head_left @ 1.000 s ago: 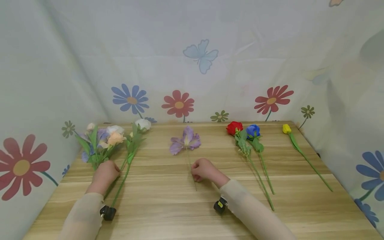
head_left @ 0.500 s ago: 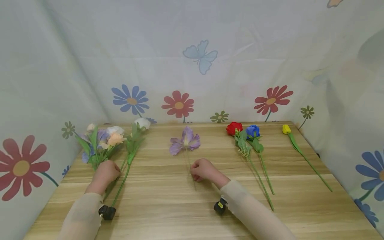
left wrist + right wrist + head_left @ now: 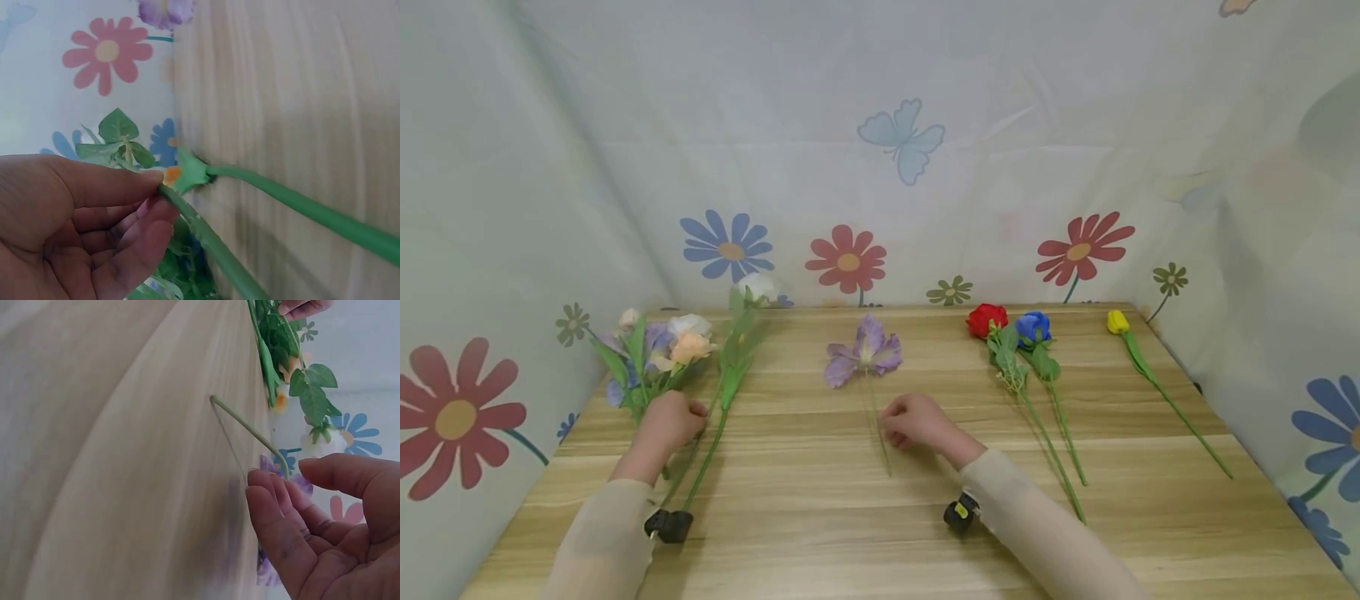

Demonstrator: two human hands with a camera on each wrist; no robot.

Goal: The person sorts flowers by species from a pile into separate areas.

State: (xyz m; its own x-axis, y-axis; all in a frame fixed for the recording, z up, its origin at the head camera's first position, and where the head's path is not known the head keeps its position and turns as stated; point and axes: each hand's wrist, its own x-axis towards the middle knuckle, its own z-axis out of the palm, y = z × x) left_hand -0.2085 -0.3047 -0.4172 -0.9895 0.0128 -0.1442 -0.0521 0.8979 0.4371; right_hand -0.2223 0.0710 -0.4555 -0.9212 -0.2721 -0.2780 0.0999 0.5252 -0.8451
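Note:
My left hand (image 3: 673, 425) pinches the green stem (image 3: 215, 247) of a white rose (image 3: 758, 287) between thumb and fingers. The rose's head is raised above the table. Beside it, another green stem (image 3: 312, 212) with long leaves lies on the wood; its orange-yellow bloom (image 3: 172, 174) is partly hidden. My right hand (image 3: 925, 423) is by the thin stem (image 3: 250, 428) of a purple flower (image 3: 867, 350) lying mid-table. Its thumb stands apart from the loosely bent fingers, with a gap between; whether the fingers touch the stem I cannot tell.
Left of the left hand lies a cluster of peach (image 3: 688, 346), white and bluish-purple flowers. To the right are a red rose (image 3: 987, 321), a blue rose (image 3: 1033, 327) and a yellow tulip (image 3: 1117, 322). A flower-printed curtain (image 3: 970, 183) surrounds the wooden table (image 3: 820, 533).
The white rose has risen from the table as my left hand lifts slightly. My right thumb and fingers have parted beside the purple flower's stem. The other flowers stay put.

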